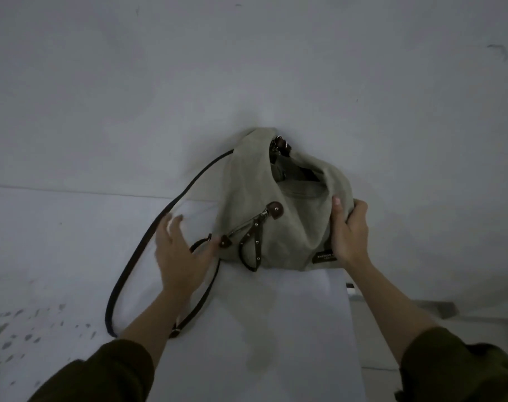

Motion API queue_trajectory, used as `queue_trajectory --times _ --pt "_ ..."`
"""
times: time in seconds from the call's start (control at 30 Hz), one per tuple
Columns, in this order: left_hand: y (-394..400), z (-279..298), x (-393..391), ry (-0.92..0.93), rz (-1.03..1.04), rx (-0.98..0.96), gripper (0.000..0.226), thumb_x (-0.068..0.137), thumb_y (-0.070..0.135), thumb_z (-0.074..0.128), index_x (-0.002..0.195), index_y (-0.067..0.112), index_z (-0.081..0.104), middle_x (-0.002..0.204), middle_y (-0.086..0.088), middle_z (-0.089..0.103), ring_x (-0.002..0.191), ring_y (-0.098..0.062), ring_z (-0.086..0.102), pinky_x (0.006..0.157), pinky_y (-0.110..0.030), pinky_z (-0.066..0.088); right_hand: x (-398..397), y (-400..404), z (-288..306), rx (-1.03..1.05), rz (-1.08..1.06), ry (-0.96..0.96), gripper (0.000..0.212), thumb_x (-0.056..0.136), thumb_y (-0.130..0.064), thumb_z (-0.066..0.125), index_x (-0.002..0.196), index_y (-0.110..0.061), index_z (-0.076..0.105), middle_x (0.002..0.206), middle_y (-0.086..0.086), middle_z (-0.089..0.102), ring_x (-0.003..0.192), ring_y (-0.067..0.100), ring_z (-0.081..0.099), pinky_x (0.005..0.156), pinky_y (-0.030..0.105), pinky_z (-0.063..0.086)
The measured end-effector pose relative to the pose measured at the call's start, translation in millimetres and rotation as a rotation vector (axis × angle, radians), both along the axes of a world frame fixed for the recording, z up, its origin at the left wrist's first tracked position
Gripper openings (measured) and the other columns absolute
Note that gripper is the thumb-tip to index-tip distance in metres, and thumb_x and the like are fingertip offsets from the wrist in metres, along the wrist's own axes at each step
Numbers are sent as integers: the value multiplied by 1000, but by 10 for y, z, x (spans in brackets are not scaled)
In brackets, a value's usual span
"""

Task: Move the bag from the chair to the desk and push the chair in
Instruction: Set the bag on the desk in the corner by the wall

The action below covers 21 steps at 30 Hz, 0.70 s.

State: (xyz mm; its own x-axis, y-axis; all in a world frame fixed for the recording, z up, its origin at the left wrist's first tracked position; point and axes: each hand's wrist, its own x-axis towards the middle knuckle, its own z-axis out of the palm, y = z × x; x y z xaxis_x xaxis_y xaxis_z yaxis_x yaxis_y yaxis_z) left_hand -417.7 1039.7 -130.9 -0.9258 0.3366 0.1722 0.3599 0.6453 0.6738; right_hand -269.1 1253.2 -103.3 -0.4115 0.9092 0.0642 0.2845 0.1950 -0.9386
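1. A beige canvas bag (pixel 279 210) is seen slumped on the white desk (pixel 276 329), its far side against the wall (pixel 247 68), its mouth gaping.
2. Its right side is gripped by the right hand (pixel 348 230), fingers closed into the cloth.
3. The left hand (pixel 180 248), blurred, is held spread beside the zip end, above the dark strap (pixel 136 256) looped over the desk's left.
4. The strap is best gathered onto the desk, so nothing snags when the chair, not in view, is pushed in.
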Motion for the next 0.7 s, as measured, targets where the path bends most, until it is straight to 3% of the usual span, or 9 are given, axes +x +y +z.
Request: queue_trajectory --times 0.1,0.23,0.3,0.4,0.47,0.53,0.7 --pt "-345 -163 -42 -204 264 -172 95 72 49 67 142 8 18 155 -17 14 143 -34 9 112 -57 15 26 -141 -38 89 -109 47 48 89 -45 45 119 -7 39 121 15 46 109 23 47 92 33 41" --pt "-536 -224 -66 -332 272 -224 97 76 47 65 144 7 9 155 -16 12 143 -33 8 112 -59 13 16 -613 -89 465 -192 243 40 88 -12 47 123 4 37 129 28 33 121 13 32 107 11 24" --pt "-547 -194 -45 -341 217 -254 97 75 51 64 144 10 9 155 -15 15 142 -33 12 112 -59 13 -44 -804 -159 653 -121 265 36 86 -6 46 121 -2 39 129 23 32 124 10 31 114 25 21" --pt "-564 -147 59 -335 109 -330 97 73 49 65 145 16 9 154 -11 23 141 -30 20 111 -58 14 -184 -1016 -312 972 42 94 27 84 -11 49 112 -13 50 128 11 37 128 25 33 117 47 -2" --pt "-590 -163 153 -300 48 -377 87 78 41 63 145 19 11 150 -8 32 137 -27 28 110 -54 16 -299 -1089 -382 1153 48 -32 18 88 -10 45 95 -18 61 126 7 46 126 30 38 115 53 -9" --pt "-610 -187 236 -240 33 -410 72 84 31 57 144 20 17 143 -6 43 131 -25 37 108 -49 19 -380 -1096 -425 1293 -2 -184 22 89 -10 46 81 -20 64 124 5 56 130 32 35 111 61 -10" --pt "-535 -214 349 -158 44 -307 46 89 6 44 135 11 40 127 -12 57 117 -30 49 102 -42 31 -421 -1107 -517 1596 52 -383 19 89 -8 52 79 -19 63 126 2 63 144 28 14 109 65 -9"
